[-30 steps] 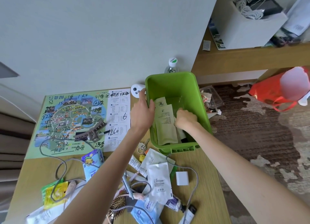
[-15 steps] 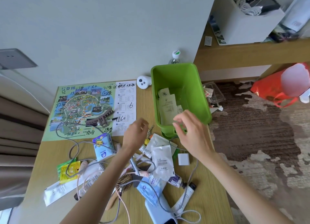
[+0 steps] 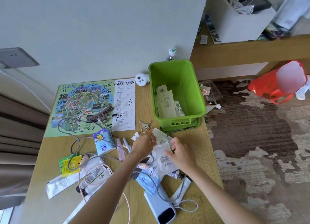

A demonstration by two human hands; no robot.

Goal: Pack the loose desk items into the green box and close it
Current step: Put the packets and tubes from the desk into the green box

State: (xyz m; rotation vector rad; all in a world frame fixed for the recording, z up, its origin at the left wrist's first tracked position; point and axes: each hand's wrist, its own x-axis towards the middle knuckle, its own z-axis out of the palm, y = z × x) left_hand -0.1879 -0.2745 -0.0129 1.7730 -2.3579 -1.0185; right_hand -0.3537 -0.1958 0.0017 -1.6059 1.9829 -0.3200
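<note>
Both hands are down in the pile of loose things on the desk [image 3: 200, 170]. The green box [image 3: 152, 89] stands open at the far end of the desk, at about 12 o'clock from the hands. It is near them but not touching. A few flat packets already lie inside it.

The left hand [image 3: 142, 145] has its fingertips close together at the edge of a cream packet [image 3: 159, 136]. The picture is blurry there, so I cannot tell if it is pinching the packet or only touching it. The right hand [image 3: 182, 152] has its fingers apart and bent over a white packet [image 3: 163, 159]. Its thumb rests on the packet. It has not closed on it.

The white packet lies long-ways from 12 o'clock to 6 o'clock, so it points at the box. It sits between the 2 hands, at 9 o'clock from the right hand. The right hand looks nearer to it. I think the next move is to close on a packet, lift it, and carry it straight ahead to 12 o'clock, over the near wall of the box.

A bunch of keys [image 3: 145, 125] lies at 12 o'clock from the left hand. Much more still waits on the desk, so the job is at an early stage.
</note>
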